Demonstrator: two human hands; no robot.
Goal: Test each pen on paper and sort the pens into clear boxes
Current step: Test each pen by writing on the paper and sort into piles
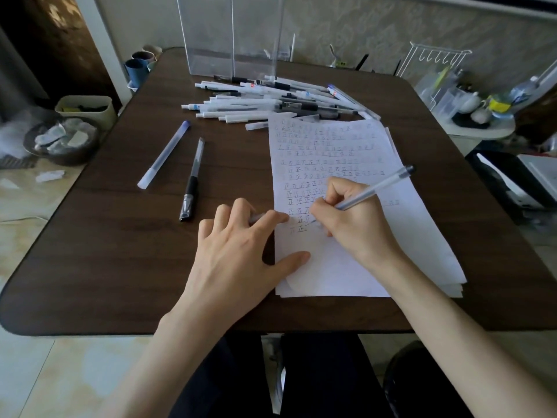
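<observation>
My right hand grips a clear pen and its tip touches the paper, at a row of written marks. My left hand rests on the table, thumb and forefinger on the paper's left edge. A small grey pen cap is pinched between its fingers. A heap of white and black pens lies behind the paper. Two clear boxes stand at the table's far edge. A white pen and a black pen lie apart to the left.
The dark wooden table has rounded corners. Blue cups stand at its far left corner. Bins with rubbish sit on the floor to the left. A white wire rack and clutter stand on the right.
</observation>
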